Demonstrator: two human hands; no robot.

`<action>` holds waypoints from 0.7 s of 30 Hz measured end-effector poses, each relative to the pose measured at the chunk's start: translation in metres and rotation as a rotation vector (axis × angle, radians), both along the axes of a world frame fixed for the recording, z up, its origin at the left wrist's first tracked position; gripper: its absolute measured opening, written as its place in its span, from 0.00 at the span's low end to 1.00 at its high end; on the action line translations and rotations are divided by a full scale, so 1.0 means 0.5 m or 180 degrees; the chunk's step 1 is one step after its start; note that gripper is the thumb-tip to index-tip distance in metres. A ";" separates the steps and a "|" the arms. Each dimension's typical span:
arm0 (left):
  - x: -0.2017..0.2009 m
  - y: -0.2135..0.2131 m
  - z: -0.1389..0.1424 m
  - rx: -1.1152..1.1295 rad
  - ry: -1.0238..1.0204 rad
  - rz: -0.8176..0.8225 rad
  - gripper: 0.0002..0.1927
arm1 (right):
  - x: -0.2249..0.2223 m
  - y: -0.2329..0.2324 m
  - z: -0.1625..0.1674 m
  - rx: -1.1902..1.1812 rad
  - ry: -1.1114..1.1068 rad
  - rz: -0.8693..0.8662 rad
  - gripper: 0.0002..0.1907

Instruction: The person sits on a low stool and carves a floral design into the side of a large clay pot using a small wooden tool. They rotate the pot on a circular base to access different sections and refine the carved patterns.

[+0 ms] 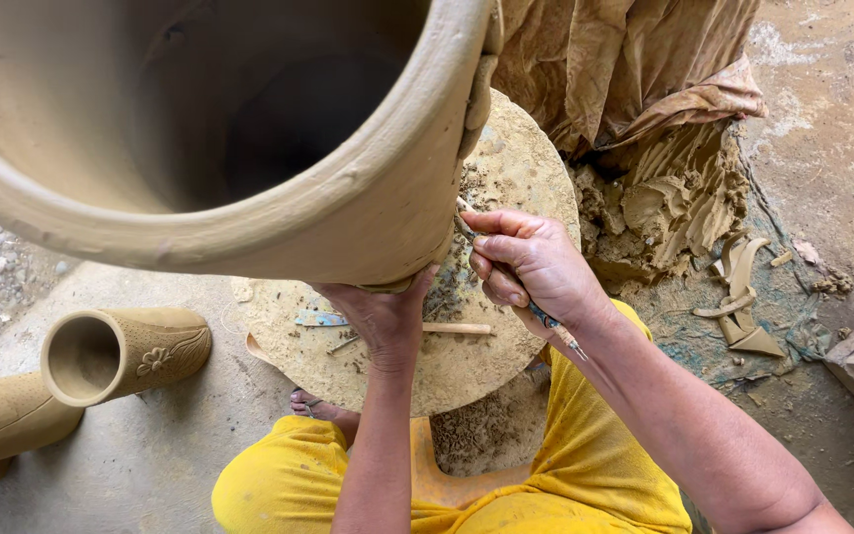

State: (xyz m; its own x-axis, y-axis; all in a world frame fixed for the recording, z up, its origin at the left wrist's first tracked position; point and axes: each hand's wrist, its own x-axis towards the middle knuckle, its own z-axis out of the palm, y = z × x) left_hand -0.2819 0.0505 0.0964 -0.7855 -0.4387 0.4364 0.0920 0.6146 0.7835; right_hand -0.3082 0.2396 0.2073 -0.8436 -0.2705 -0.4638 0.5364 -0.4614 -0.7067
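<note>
Pinching tool [506, 287], grip [531, 262] closed

Location type: pottery workshop, identified by a large unfired clay vessel [249, 138] on a clay-crusted round work surface [506, 178], carved clay cylinders [126, 354] lying on the concrete floor [170, 445], a heap of raw clay [664, 208] under cloth sheeting [625, 59], and scattered clay trimmings [743, 307].
</note>
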 end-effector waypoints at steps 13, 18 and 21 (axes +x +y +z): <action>0.005 0.026 0.017 0.0200 -0.0455 0.0405 0.81 | 0.027 -0.018 0.037 0.0110 0.0156 -0.0033 0.19; 0.001 0.028 0.000 -0.0341 0.0161 0.0464 0.82 | 0.035 -0.029 0.051 0.0304 0.0164 -0.0079 0.19; -0.001 0.031 -0.006 -0.0514 0.0264 0.0539 0.82 | 0.041 -0.035 0.056 0.0371 0.0251 -0.0127 0.19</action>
